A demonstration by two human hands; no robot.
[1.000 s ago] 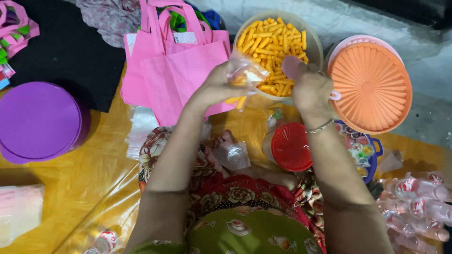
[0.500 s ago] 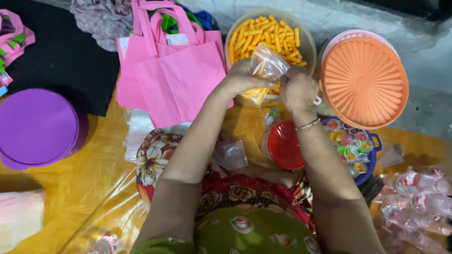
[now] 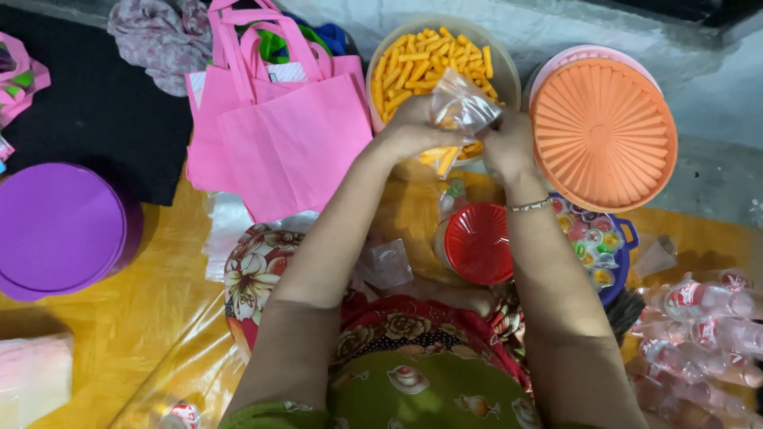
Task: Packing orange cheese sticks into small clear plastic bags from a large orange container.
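Your left hand (image 3: pixel 409 127) and right hand (image 3: pixel 509 143) both pinch the little clear bag (image 3: pixel 461 103) shut. It looks light, soft and crinkly; hold its top.

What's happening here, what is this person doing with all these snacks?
A person seated on the floor holds a small clear plastic bag of orange stick snacks in both hands, left hand and right hand, over a big round tub of the same snacks. Pink fabric tote bags lie to the left, an orange ribbed lid to the right.
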